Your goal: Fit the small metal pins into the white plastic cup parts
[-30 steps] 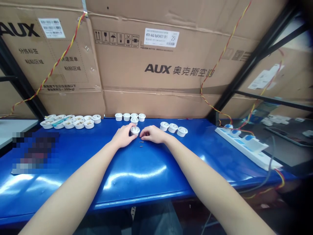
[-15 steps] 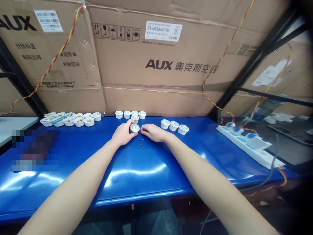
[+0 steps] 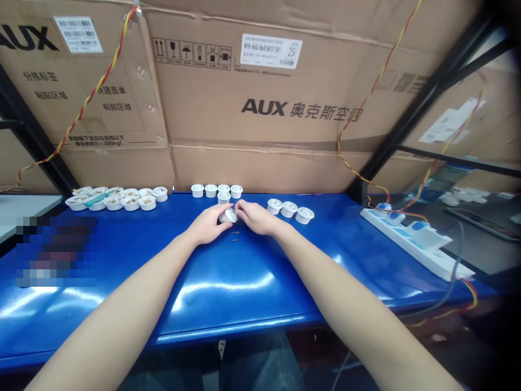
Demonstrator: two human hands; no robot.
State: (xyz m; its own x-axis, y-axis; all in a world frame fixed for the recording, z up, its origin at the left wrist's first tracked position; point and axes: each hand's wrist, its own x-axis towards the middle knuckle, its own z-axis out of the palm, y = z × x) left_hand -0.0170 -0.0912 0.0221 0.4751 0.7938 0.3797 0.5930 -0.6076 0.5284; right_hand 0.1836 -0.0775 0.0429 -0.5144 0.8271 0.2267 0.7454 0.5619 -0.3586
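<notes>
A small round white part [image 3: 230, 215] is tilted to the right between the thumb and fingers of my left hand [image 3: 208, 224]. My right hand [image 3: 255, 217] is closed in a pinch at the upper right of that part; whatever its fingertips hold is too small to make out. Several tiny dark pins [image 3: 235, 233] lie on the blue table just in front of the hands. Behind my left hand stands another white part [image 3: 223, 197], close to a short row of similar ones [image 3: 210, 190].
Three white parts [image 3: 288, 209] stand right of my right hand. Several open white cups [image 3: 131, 203] with small pieces sit at the back left, a teal tool [image 3: 99, 199] across them. A white power strip [image 3: 415, 241] lies along the right edge of the blue table [image 3: 244, 293].
The white part in my left hand has tipped and moved slightly right. My right hand's fingertips have risen a little and now sit close against its upper edge.
</notes>
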